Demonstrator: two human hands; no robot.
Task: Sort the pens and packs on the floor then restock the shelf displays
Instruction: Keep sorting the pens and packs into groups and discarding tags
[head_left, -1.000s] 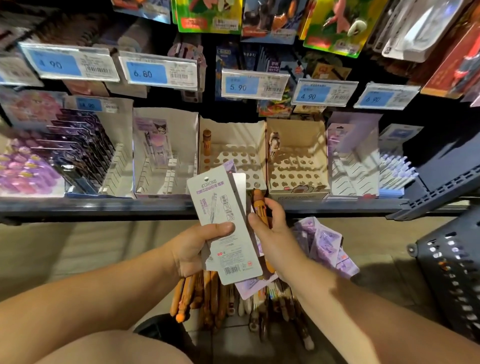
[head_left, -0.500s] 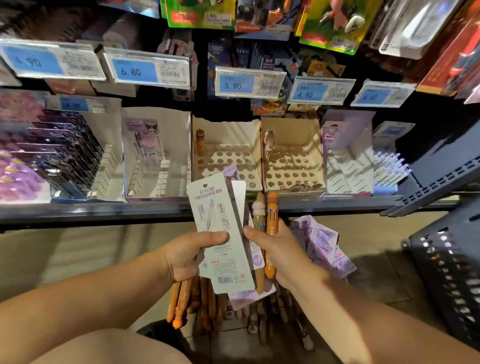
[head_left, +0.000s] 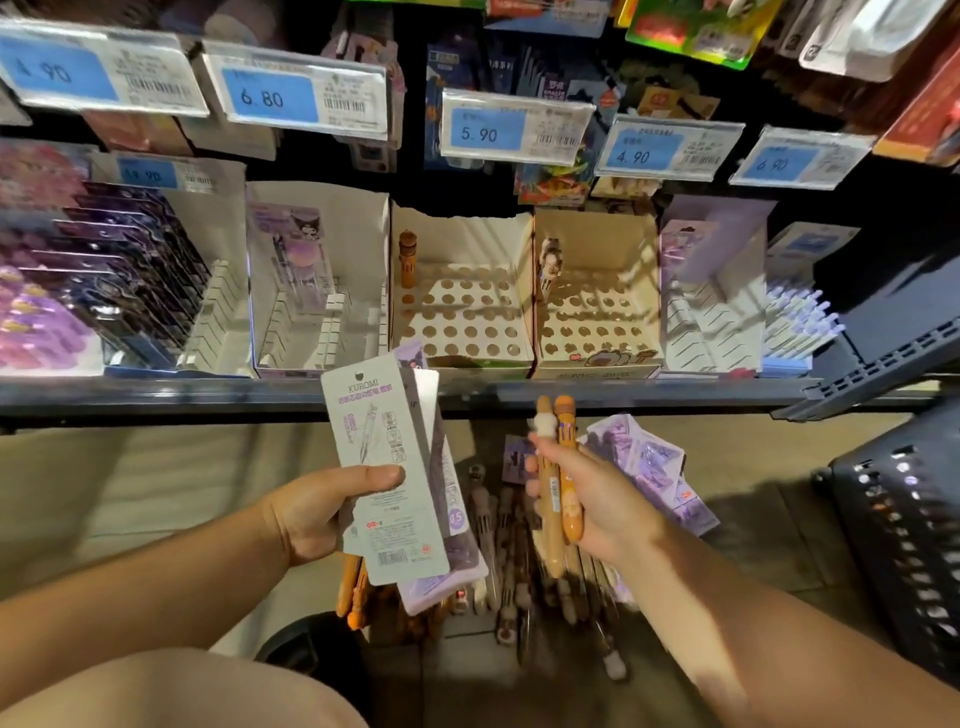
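Observation:
My left hand (head_left: 317, 512) grips a stack of white and purple pen packs (head_left: 384, 467), upright, printed backs toward me. My right hand (head_left: 587, 504) holds two orange character pens (head_left: 558, 467) upright, just right of the packs and apart from them. More pens (head_left: 498, 571) and purple packs (head_left: 649, 462) lie on the floor beneath my hands. On the shelf ahead stand two display boxes with round holes (head_left: 467, 317), (head_left: 597, 322), each with one pen in its back left corner. A slotted white box (head_left: 317, 291) left of them holds one pack.
Full slotted pack displays (head_left: 119, 291) fill the shelf's left end, and a slotted box (head_left: 711, 306) and blue-white pens (head_left: 800, 327) stand at the right. Price tags (head_left: 514, 127) hang above. A black perforated basket (head_left: 904, 525) stands on the floor at right. My knee (head_left: 171, 691) is at bottom left.
My right hand lifted two orange pens from behind the packs and moved right, away from my left hand. The left hand kept holding the packs.

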